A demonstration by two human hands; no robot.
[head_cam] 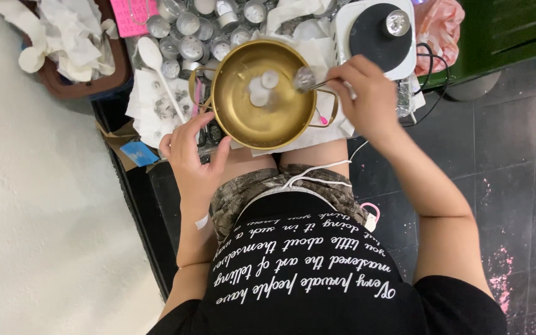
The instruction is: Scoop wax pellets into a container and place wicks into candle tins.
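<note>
Small cups (187, 28) cut off at top, spoon bowl (304, 79) blurred

Right hand (367, 99) holds a spoon (306, 79) over the gold bowl (262, 118); left hand (190, 155) steadies it.

A home craft corner: small metal cups (188, 37) (many, crowded), hot plate (376, 34), tiled floor (516, 155).

Glossy brass-coloured metal bowl (262, 93), shiny metal cups (188, 25), crumpled white paper (72, 31), glossy dark floor tiles (516, 142).
</note>
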